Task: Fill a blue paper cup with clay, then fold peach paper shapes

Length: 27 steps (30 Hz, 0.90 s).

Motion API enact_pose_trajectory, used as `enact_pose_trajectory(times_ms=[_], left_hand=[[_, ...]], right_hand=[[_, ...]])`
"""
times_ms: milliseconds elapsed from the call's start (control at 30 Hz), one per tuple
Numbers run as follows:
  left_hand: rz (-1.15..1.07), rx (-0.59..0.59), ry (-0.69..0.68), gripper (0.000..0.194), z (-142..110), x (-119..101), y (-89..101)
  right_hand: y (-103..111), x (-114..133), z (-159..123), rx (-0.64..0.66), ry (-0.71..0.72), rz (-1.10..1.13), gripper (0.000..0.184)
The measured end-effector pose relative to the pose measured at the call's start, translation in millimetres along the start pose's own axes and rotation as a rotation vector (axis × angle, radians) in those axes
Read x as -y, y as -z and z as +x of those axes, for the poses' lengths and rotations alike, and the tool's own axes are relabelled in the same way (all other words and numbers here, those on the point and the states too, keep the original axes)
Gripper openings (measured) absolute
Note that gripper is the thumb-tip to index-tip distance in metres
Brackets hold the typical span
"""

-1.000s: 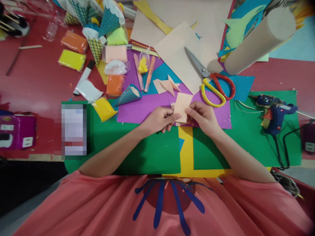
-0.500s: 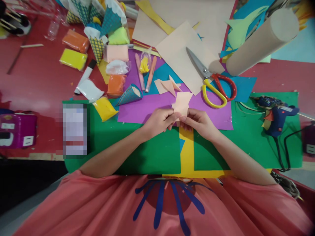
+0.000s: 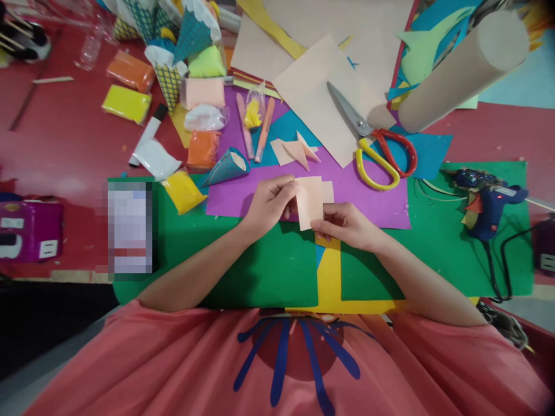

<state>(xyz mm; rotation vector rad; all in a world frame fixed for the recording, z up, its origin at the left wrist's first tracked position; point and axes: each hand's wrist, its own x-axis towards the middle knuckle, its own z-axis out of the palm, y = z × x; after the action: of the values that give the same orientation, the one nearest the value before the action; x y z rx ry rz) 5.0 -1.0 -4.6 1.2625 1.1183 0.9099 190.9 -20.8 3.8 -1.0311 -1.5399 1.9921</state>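
A small folded piece of peach paper (image 3: 311, 199) is held between both my hands above the purple sheet (image 3: 368, 190) and the green sheet (image 3: 243, 254). My left hand (image 3: 271, 202) pinches its left edge with thumb and fingers. My right hand (image 3: 342, 225) pinches its lower right corner, fingers curled. Just beyond the paper lie cut peach scraps (image 3: 295, 151).
Scissors with red and yellow handles (image 3: 376, 147) lie right of the scraps. A blue glue gun (image 3: 488, 199) sits far right with its cord. A cardboard tube (image 3: 459, 72), large peach sheets (image 3: 316, 92), clay packets (image 3: 128, 104), paper cones (image 3: 228, 167) and markers (image 3: 264, 130) crowd the back.
The peach paper has been turned and brought lower. My left hand moved up to its left edge; my right hand dropped to its lower corner.
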Motion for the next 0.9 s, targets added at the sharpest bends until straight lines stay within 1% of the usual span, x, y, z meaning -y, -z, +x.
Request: enact_pose_trajectory(times_ms=[133, 233, 267, 333, 400, 467, 533, 567, 667, 833, 900], left_hand=[[0.002, -0.026, -0.093, 0.032, 2, 2, 0.1], [0.060, -0.045, -0.162, 0.030, 2, 2, 0.0], [0.084, -0.037, -0.175, 0.030, 2, 2, 0.0], [0.140, 0.023, -0.179, 0.029, 0, 2, 0.0], [0.222, 0.122, -0.178, 0.025, -2, 2, -0.3], [0.321, 0.227, -0.188, 0.022, -5, 1, -1.2], [0.398, 0.297, -0.200, 0.020, -6, 0, -2.1], [0.421, 0.311, -0.200, 0.020, -7, -1, -2.4], [0.438, 0.308, -0.190, 0.020, -6, -2, -2.5], [0.404, 0.276, -0.160, 0.018, -5, -1, -1.5], [0.388, 0.259, -0.136, 0.017, -6, 0, -1.4]], right_hand=[[-1, -2, 1, -0.030, 0.007, -0.027, 0.028], [-2, -6, 1, -0.013, 0.010, -0.082, 0.028], [-2, -7, 1, -0.009, 0.015, -0.091, 0.028], [-2, -9, 2, -0.041, 0.040, -0.071, 0.032], [-1, -9, 2, -0.112, 0.074, -0.028, 0.035], [1, -7, 2, -0.187, 0.126, -0.025, 0.033], [2, -6, 2, -0.252, 0.183, -0.090, 0.031], [2, -5, 2, -0.284, 0.206, -0.129, 0.029], [4, -5, 1, -0.396, 0.241, -0.155, 0.026], [10, -8, 4, -0.666, 0.308, -0.065, 0.024], [13, -10, 5, -0.715, 0.329, -0.044, 0.025]])
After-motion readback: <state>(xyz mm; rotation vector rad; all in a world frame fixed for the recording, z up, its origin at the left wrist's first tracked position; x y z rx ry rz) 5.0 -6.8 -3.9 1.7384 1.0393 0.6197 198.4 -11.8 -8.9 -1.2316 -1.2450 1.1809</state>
